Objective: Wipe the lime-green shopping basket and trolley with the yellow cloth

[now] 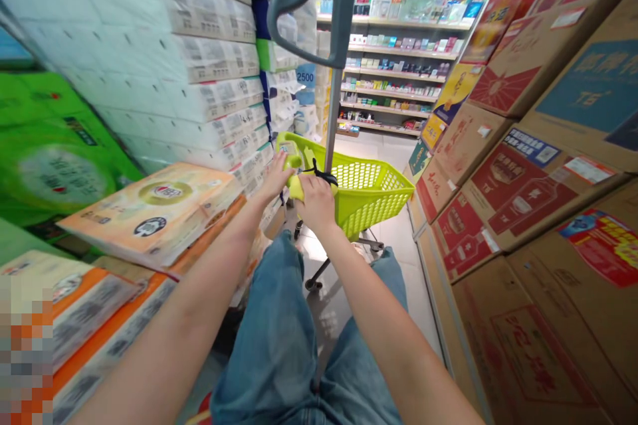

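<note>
A yellow-green shopping cart [376,194] with a perforated basket stands right in front of my legs. My left hand [277,178] is closed on the left end of its handle. Just to the right, my right hand [318,200] wraps over the yellow-green handle, close to a black strap [326,177] tied there. A metal pole [334,116] rises upright from beside the strap and carries a grey loop-shaped grip [345,20] at its top. The inside of the basket is only partly visible, and the undersides of both hands are hidden.
Tall stacks of white wrapped packs [214,66] and an orange tissue pack [164,202] line the left side. Stacked cardboard cartons [518,179] wall off the right. A narrow tiled floor [399,292] runs between them towards stocked shelves [393,73] at the back.
</note>
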Action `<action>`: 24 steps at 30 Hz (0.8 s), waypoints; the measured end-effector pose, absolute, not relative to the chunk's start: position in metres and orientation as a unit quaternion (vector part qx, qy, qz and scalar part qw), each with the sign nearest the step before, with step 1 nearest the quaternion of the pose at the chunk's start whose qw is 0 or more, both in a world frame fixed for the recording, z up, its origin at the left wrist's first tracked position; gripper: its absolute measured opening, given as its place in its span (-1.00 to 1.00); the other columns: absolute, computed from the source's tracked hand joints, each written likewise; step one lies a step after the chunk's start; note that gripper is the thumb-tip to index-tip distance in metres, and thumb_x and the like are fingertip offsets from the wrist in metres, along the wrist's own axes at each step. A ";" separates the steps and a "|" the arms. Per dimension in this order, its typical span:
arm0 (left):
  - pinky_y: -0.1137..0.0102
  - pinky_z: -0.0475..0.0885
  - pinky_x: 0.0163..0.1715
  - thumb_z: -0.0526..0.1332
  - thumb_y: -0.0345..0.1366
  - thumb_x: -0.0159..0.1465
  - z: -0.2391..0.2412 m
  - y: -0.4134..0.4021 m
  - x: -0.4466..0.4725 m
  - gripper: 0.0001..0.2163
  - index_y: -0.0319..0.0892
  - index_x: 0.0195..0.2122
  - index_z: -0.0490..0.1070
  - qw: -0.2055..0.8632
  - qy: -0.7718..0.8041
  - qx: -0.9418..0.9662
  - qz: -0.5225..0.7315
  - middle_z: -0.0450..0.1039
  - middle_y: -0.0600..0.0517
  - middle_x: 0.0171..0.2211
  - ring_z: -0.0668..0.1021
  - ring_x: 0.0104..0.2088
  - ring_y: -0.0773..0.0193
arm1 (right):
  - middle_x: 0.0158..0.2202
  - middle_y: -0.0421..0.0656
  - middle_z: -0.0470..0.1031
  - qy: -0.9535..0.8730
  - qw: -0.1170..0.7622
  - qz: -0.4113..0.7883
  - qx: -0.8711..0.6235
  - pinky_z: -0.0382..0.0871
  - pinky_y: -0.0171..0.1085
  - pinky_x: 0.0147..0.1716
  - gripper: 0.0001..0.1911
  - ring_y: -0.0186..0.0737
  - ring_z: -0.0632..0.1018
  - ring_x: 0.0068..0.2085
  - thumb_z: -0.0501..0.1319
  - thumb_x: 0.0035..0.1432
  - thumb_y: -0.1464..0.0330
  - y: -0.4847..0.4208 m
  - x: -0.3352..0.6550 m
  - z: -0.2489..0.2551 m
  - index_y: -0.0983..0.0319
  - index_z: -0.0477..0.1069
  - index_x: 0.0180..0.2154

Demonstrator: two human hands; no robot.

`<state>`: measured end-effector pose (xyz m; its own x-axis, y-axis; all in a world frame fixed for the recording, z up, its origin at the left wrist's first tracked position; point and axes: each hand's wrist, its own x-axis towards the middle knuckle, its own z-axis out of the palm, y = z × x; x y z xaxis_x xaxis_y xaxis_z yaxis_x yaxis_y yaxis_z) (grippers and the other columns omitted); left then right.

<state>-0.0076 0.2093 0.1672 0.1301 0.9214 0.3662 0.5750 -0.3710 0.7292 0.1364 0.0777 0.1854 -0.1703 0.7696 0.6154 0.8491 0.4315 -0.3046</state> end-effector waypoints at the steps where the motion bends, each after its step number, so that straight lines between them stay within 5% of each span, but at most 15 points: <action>1: -0.10 -0.40 0.32 0.08 -0.14 0.28 0.168 0.210 -0.013 -0.41 -0.12 0.34 0.10 0.213 0.518 0.723 0.404 -0.14 -0.12 0.44 -0.09 0.43 0.01 | 0.07 0.01 0.44 -0.768 0.361 -0.052 -0.526 0.17 -0.10 0.17 -0.53 0.00 0.37 0.09 0.17 0.17 0.39 0.077 0.133 0.186 0.27 0.30 0.13; 14: 0.21 -0.24 0.38 0.11 -0.22 0.21 0.172 0.212 -0.048 -0.36 -0.22 0.34 0.12 0.264 0.468 0.737 0.410 -0.14 -0.05 0.44 -0.09 0.43 0.14 | 0.06 0.05 0.42 -0.767 0.341 -0.077 -0.538 0.21 -0.07 0.15 -0.49 0.03 0.37 0.08 0.17 0.18 0.38 0.067 0.095 0.189 0.30 0.24 0.17; 24: 0.17 -0.12 0.39 0.11 -0.22 0.15 0.183 0.193 -0.060 -0.35 -0.15 0.32 0.19 0.291 0.465 0.712 0.438 -0.08 0.05 0.42 0.02 0.42 0.12 | 0.12 0.10 0.38 -0.780 0.334 -0.075 -0.524 0.20 -0.08 0.18 -0.41 -0.01 0.36 0.12 0.18 0.21 0.36 0.067 0.079 0.189 0.34 0.15 0.24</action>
<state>-0.0602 0.1933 0.1832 0.1839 0.9169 0.3542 0.4069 -0.3991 0.8217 0.0792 0.0672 0.1892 -0.2292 0.7672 0.5991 0.8671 0.4406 -0.2324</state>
